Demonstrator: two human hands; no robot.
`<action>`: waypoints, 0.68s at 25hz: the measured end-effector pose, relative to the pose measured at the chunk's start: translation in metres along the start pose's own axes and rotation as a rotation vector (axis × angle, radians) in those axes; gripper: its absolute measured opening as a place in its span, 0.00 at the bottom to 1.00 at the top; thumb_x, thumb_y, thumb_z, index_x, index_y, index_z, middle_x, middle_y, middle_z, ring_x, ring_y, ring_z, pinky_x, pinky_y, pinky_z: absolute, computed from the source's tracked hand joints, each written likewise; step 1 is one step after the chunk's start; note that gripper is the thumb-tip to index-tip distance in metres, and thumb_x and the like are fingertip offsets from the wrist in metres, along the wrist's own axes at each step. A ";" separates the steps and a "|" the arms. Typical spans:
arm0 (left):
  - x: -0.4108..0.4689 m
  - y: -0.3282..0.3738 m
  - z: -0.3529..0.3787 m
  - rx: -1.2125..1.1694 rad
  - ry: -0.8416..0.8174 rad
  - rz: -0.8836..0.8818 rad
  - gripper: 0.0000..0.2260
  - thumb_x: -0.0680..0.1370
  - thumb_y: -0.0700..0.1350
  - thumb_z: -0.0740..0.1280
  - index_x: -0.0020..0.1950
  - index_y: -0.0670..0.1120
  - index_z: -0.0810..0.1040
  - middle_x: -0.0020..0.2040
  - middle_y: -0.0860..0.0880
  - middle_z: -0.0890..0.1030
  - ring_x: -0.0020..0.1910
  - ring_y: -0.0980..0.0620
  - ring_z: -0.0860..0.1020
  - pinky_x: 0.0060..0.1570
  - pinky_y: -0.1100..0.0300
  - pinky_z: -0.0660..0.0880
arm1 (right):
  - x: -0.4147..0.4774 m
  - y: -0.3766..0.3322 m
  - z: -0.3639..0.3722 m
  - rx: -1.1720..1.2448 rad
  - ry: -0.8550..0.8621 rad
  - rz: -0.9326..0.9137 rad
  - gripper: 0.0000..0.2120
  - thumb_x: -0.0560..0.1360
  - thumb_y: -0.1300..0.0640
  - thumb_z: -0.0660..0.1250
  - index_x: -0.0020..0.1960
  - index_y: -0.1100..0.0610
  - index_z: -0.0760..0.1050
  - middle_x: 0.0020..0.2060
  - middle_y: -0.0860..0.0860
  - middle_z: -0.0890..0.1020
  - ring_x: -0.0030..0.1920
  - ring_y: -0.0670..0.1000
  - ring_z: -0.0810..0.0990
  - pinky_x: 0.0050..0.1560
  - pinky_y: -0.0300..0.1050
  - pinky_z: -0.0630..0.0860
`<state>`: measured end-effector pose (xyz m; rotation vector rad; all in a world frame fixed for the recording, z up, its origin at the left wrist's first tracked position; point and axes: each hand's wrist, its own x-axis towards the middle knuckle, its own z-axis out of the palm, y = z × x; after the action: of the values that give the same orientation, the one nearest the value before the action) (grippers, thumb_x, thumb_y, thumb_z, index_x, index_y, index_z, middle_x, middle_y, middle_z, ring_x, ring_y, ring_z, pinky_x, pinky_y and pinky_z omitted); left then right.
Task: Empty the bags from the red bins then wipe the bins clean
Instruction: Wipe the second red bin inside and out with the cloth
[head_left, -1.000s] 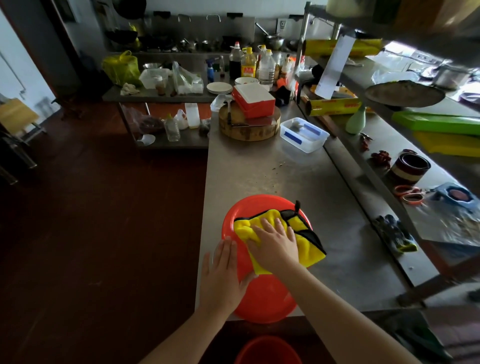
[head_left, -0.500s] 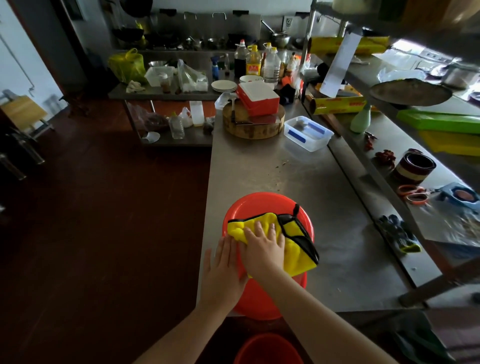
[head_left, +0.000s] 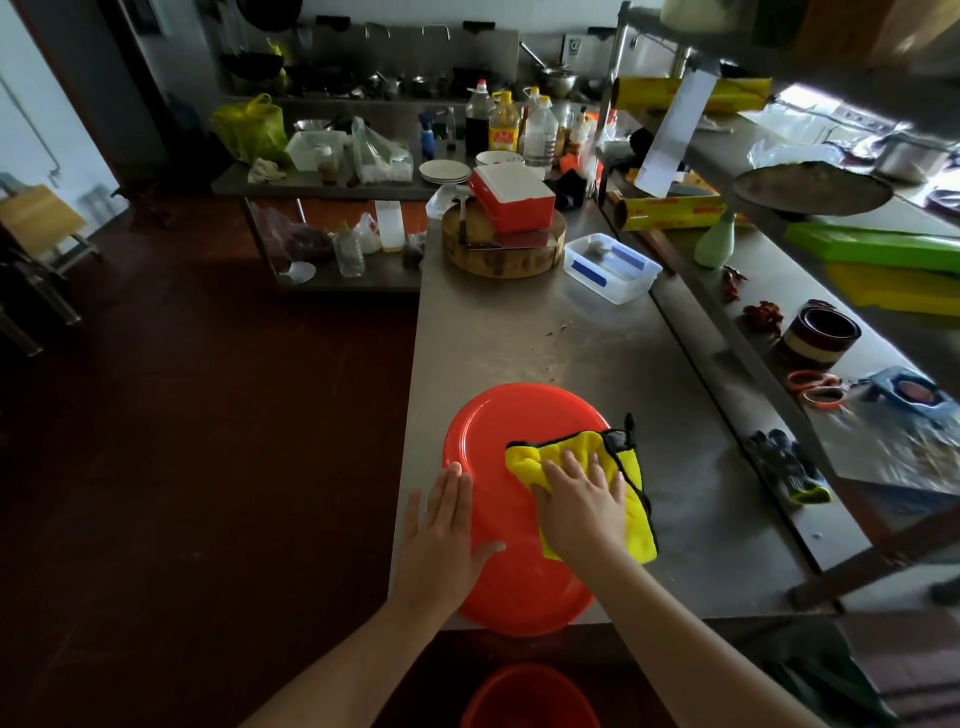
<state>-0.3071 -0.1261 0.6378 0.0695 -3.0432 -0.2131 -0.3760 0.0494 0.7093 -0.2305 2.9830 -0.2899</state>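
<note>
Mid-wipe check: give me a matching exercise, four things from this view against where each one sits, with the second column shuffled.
Things:
1. yellow cloth
2. left hand
3. clear tub
4. red box

Places:
A. on top of the round chopping block
B. flat on the near left edge of the red lid
C. pressed under the right hand
D. on the bare counter, right of the chopping block

Pairs: 1-C, 2-B, 3-D, 4-A
</note>
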 end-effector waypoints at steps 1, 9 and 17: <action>-0.001 -0.002 0.002 0.004 -0.002 0.004 0.43 0.78 0.73 0.50 0.81 0.42 0.54 0.81 0.43 0.55 0.80 0.46 0.54 0.75 0.39 0.60 | -0.005 -0.012 0.003 0.018 0.002 -0.033 0.25 0.83 0.38 0.53 0.78 0.43 0.63 0.81 0.48 0.58 0.81 0.59 0.49 0.79 0.63 0.46; 0.001 -0.003 0.003 0.027 0.084 0.023 0.43 0.77 0.74 0.54 0.80 0.42 0.61 0.80 0.43 0.60 0.80 0.47 0.57 0.73 0.39 0.61 | -0.017 -0.009 0.009 0.011 -0.008 -0.216 0.29 0.79 0.55 0.64 0.78 0.41 0.61 0.80 0.44 0.59 0.82 0.57 0.50 0.79 0.57 0.50; 0.000 -0.011 0.005 -0.094 0.119 0.068 0.43 0.78 0.72 0.56 0.79 0.40 0.61 0.79 0.42 0.61 0.80 0.47 0.58 0.74 0.42 0.63 | -0.025 0.008 0.007 -0.038 -0.051 -0.210 0.29 0.81 0.60 0.58 0.79 0.43 0.59 0.81 0.46 0.56 0.81 0.61 0.46 0.79 0.65 0.46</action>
<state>-0.3070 -0.1360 0.6311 -0.0269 -2.9064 -0.3342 -0.3517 0.0596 0.7044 -0.5480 2.9178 -0.2447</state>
